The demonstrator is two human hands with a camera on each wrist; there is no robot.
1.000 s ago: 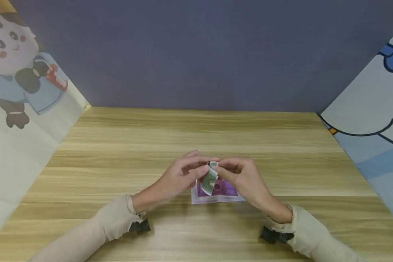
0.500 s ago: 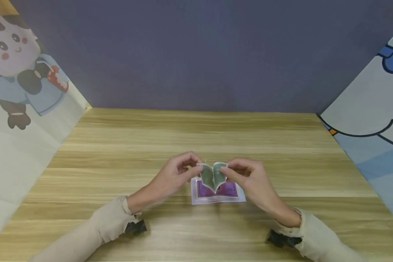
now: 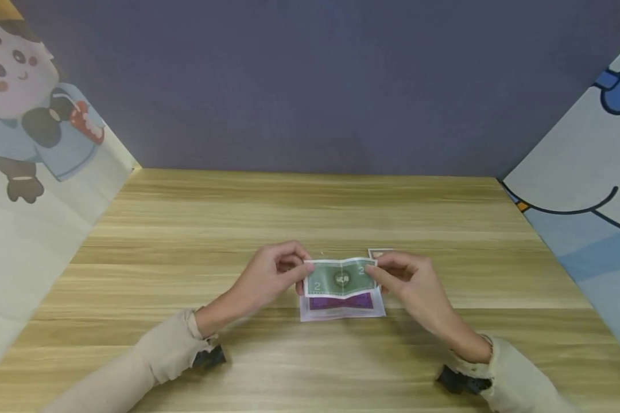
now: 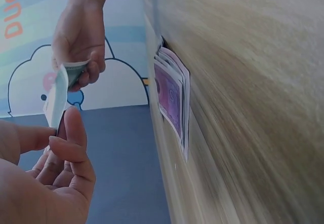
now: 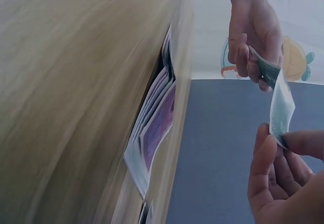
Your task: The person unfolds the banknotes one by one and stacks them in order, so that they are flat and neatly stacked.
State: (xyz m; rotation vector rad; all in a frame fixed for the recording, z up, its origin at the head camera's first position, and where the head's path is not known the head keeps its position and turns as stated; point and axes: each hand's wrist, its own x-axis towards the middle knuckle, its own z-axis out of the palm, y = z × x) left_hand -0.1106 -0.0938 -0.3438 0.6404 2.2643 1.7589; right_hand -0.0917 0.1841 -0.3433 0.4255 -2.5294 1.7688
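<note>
A green banknote (image 3: 353, 282) with a 2 printed near two corners is stretched between both hands in the head view. It bends along a crease down its middle. My left hand (image 3: 268, 276) pinches its left end between thumb and fingers, and my right hand (image 3: 417, 289) pinches the right end. Beneath it, apart from the note, a small stack of purple banknotes (image 3: 341, 302) lies on the table, partly covered from above. The left wrist view shows the stack's layered purple notes (image 4: 171, 98) rising slightly off the wood.
Another bordered paper piece (image 3: 379, 252) lies just behind my right hand, mostly hidden. The wooden table (image 3: 196, 229) meets a dark blue-grey panel (image 3: 310, 86) at its back edge. Cartoon-printed panels (image 3: 46, 229) stand on both sides.
The green note, folded at first, has been opened out and spread nearly flat as the hands moved apart. The bordered paper piece behind the right hand has come into sight.
</note>
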